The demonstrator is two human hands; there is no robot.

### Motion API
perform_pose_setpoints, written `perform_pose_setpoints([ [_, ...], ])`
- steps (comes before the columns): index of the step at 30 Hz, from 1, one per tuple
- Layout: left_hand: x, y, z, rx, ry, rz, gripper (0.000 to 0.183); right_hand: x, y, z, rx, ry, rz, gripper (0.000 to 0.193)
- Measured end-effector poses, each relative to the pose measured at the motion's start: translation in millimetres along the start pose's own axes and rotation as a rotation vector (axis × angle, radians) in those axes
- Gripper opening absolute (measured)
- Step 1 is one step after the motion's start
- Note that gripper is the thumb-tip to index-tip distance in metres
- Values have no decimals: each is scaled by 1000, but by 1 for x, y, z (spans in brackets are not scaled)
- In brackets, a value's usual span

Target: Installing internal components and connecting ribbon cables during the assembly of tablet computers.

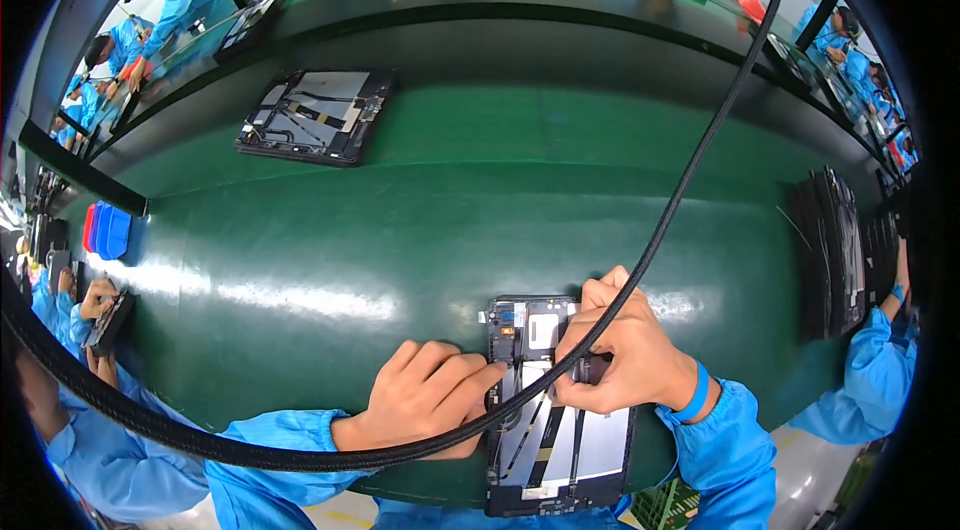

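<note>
An opened tablet [600,440] lies before me near the table's front edge, its inside facing up. Dark ribbon cables, a pale battery area and small boards show in it. My left hand [425,395] is at its left edge, fingers curled, with the forefinger tip touching the inner parts. Over the tablet's upper right side, my right hand [630,350] is closed in a pinch. A small dark piece shows by its fingertips, too hidden to name. A blue band [695,393] circles my right wrist. Part of the tablet is covered by my right hand and a black cable.
The thick black braided cable [690,170] sweeps across the view. Another opened tablet [315,115] lies at the far left of the green table [480,220]. Blue and red bins [110,230] stand left; stacked dark tablets [835,255] stand right. Co-workers sit on both sides and beyond.
</note>
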State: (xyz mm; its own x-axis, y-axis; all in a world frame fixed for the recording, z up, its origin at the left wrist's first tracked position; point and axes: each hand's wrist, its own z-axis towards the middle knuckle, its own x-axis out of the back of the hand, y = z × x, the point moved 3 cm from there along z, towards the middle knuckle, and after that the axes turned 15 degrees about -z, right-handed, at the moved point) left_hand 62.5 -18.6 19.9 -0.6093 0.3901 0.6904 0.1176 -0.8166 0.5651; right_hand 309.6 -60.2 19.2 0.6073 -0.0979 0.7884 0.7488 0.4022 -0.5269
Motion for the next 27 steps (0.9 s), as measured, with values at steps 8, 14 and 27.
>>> perform_pose_setpoints([
  [8,-12,11,15,35,-44,2,35,7,5,-12,34,101,10,18],
  [14,-18,23,20,-21,-55,38,34,26,1,-32,136,184,-141,14],
  [27,-35,12,66,-358,-295,6,34,67,36,-61,-111,53,31,21],
])
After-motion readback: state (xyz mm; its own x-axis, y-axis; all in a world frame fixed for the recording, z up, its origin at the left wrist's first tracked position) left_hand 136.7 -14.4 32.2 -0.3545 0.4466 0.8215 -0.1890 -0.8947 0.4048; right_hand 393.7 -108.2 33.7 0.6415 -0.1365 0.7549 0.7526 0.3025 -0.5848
